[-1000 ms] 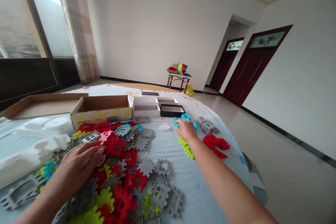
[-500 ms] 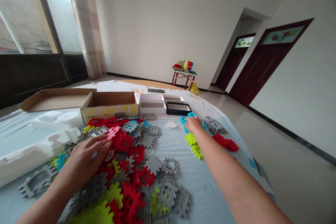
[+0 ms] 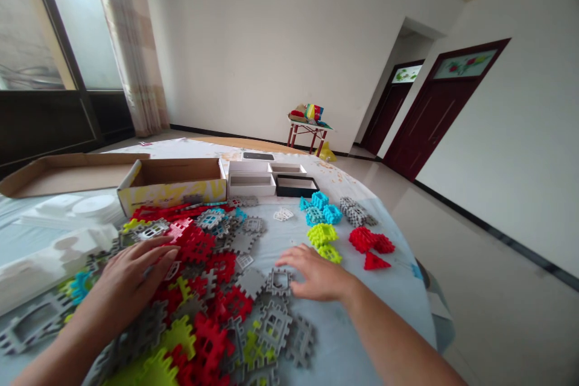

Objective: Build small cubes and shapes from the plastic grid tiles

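Observation:
My left hand (image 3: 136, 274) rests on the left of a large pile of interlocking plastic pieces, fingers stretched out over red pieces (image 3: 199, 245) and grey ones, with nothing seen in its grip. My right hand (image 3: 321, 271) hovers at the pile's right edge, fingers and thumb apart and nothing between them. Just left of its thumb lies a grey frame piece (image 3: 270, 283). Beyond it are sorted groups: blue pieces (image 3: 320, 199), lime green pieces (image 3: 322, 233), grey stacked pieces (image 3: 353, 211) and red stacked pieces (image 3: 362, 239), with a red triangle (image 3: 375, 262) in front.
Behind the pile stand an open cardboard box (image 3: 172, 193), white trays (image 3: 251, 184) and a black-rimmed tray (image 3: 296, 192). A phone-like dark object (image 3: 257, 156) lies farther back. White plastic parts (image 3: 63, 247) sit at left. The round table's edge curves along the right.
My right hand has left the blue pieces and come back toward me and left, to the main pile. My left hand stays on the pile. The view has turned slightly right.

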Demonstrator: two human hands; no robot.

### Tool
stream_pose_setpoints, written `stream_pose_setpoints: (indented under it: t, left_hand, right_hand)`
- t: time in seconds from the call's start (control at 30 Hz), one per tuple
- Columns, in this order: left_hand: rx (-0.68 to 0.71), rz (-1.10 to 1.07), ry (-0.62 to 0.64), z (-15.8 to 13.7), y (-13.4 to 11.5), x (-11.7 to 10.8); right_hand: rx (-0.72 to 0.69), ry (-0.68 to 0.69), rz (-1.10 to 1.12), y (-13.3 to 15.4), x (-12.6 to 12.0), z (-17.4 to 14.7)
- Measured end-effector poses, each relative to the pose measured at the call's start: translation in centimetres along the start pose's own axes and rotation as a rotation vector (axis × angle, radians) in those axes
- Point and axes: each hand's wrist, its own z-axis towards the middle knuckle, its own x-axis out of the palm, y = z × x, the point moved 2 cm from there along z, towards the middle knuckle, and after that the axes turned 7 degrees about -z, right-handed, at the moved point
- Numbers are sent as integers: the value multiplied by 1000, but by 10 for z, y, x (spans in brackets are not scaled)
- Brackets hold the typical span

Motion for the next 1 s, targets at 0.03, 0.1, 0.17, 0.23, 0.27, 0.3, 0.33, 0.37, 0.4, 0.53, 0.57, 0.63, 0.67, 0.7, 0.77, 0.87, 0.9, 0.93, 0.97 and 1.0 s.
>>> stream_pose_setpoints:
  t: [0.03, 0.1, 0.17, 0.23, 0.27, 0.3, 0.33, 0.37, 0.4, 0.53, 0.57, 0.63, 0.67, 0.7, 0.77, 0.87, 0.9, 0.93, 0.97, 1.0]
  left_hand:
    - [3, -2, 2, 0, 1, 1]
    - [15, -16, 6, 0, 4, 3]
    - [36, -19, -20, -1, 9, 5]
    - [63, -24, -35, -1, 14, 7]
    - [70, -26, -34, -1, 15, 8]
    - [71, -28, -31, 0, 16, 8]
    - [68, -29, -25, 0, 16, 9]
    - [59, -27, -17, 0, 16, 8]
    - [48, -23, -9, 0, 14, 8]
    - [6, -17, 27, 0, 5, 4]
    - [-1, -19, 30, 0, 3, 3]
    - [-8, -24, 29, 0, 0, 1]
    - [-9, -25, 25, 0, -2, 0]
    - [-10, -27, 23, 0, -2, 0]
    - [-13, -35, 21, 0, -4, -2]
    - [-19, -52, 36, 0, -3, -2]
    - [-18, -53, 39, 0, -2, -1]
    - [-13, -50, 36, 0, 0, 0]
    - [-2, -45, 25, -1, 2, 1]
    - [17, -40, 10, -1, 6, 3]
  right_hand:
    - [-19, 42, 5, 2, 4, -5]
    - [-21, 63, 12, 4, 11, -10]
    - [-4, 7, 26, 3, 13, -10]
    - [19, -78, 54, 2, 13, -8]
    - [42, -115, 72, 2, 12, -7]
    - [76, -146, 93, 1, 11, -6]
    - [117, -172, 119, 0, 10, -5]
    - [160, -187, 154, -1, 9, -4]
    - [199, -192, 198, -3, 9, -3]
    - [331, -237, 245, -13, 15, 1]
    - [365, -271, 206, -16, 17, 2]
    - [407, -347, 111, -19, 19, 3]
    - [410, -375, 77, -20, 19, 2]
    - [402, -391, 54, -20, 20, 2]
    - [376, -390, 27, -19, 21, 2]
    - [371, -334, -3, -16, 26, 2]
    - [370, -318, -22, -15, 28, 2]
    - [363, -306, -43, -14, 30, 3]
    - [349, -298, -63, -13, 31, 3]
    - [333, -292, -81, -12, 32, 4]
